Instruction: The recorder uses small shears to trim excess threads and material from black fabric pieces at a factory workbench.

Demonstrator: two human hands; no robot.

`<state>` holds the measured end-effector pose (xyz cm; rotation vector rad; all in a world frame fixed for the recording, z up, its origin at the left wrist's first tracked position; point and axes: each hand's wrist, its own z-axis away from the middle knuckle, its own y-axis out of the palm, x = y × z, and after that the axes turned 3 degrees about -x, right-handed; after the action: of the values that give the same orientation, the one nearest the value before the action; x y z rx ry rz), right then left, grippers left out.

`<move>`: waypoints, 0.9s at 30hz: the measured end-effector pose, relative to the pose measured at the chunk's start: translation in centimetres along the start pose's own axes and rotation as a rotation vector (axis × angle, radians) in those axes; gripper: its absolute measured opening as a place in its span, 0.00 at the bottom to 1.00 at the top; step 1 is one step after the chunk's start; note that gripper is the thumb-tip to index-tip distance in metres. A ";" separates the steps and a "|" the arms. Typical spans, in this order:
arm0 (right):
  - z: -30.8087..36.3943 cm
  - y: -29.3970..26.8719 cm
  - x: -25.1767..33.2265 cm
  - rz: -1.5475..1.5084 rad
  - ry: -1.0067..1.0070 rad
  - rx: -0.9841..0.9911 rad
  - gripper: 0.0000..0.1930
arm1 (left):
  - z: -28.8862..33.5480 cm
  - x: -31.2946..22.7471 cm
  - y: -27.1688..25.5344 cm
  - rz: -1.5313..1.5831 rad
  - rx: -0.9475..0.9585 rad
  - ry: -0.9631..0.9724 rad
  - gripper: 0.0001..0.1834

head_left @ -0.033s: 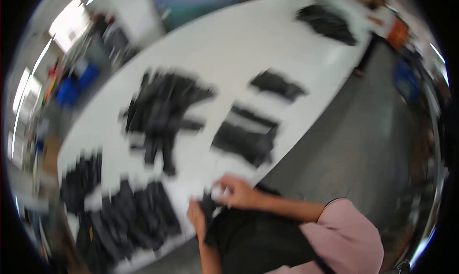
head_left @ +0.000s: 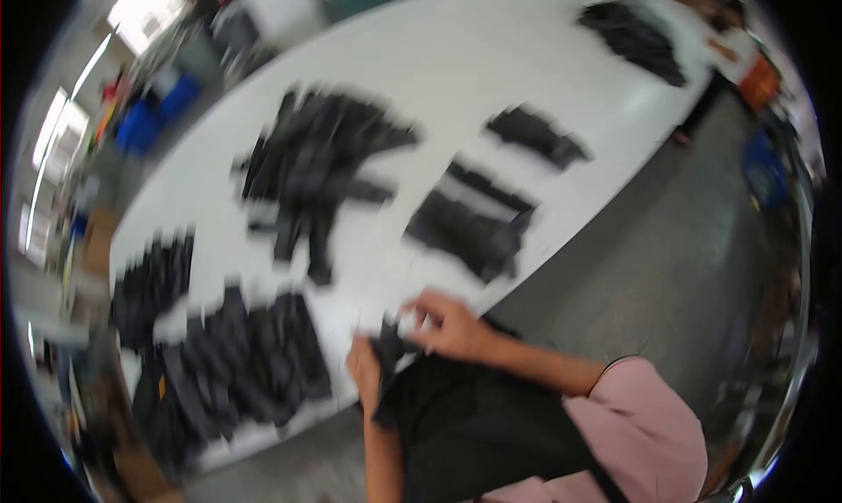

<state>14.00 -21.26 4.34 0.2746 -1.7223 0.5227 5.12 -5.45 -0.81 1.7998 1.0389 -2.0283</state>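
At the table's near edge, my left hand (head_left: 364,365) is closed on a small dark cloth piece (head_left: 387,347), which stands up between my two hands. My right hand (head_left: 452,329) is just to its right, fingers curled in a pinch around something small and pale, too blurred to name. Left of my hands, a row of overlapping dark cloth pieces (head_left: 250,363) lies on the white table (head_left: 456,60). Ahead is a larger loose heap of dark pieces (head_left: 320,152). A flat dark stack (head_left: 465,231) lies ahead of my right hand.
Another dark bundle (head_left: 535,136) and a far pile (head_left: 631,40) lie along the table's right side. More dark pieces (head_left: 153,288) sit at the left edge. A person (head_left: 737,56) stands by the far right end. Grey floor (head_left: 631,249) borders the table's right edge.
The view has shifted, so the table and piles appear slightly differently placed. Both hands stay close together at the dark cloth piece, with little visible change in their hold.
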 end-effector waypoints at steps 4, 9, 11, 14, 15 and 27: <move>-1.5 2.5 0.5 -0.112 0.106 0.240 0.14 | 0.5 -3.4 -1.8 0.333 -0.026 -0.315 0.27; -0.2 2.7 0.9 0.153 -0.162 0.242 0.15 | 2.0 -3.8 -3.8 0.371 -0.106 -0.406 0.29; -0.2 2.0 1.9 0.225 -0.173 0.343 0.15 | 2.5 -3.3 -4.4 0.369 -0.067 -0.402 0.29; -0.9 2.0 3.3 0.314 -0.255 0.430 0.15 | 2.7 -3.8 -4.8 0.369 -0.057 -0.434 0.30; -1.2 1.8 3.5 0.349 -0.316 0.461 0.15 | 2.8 -3.6 -4.7 0.371 -0.047 -0.416 0.30; -2.8 2.2 3.3 0.517 -0.683 0.511 0.16 | 2.6 -4.0 -5.3 0.416 -0.034 -0.510 0.29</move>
<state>14.64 -17.66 7.55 0.4013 -2.3112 1.3781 0.83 -4.38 4.69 1.2395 0.4973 -2.0181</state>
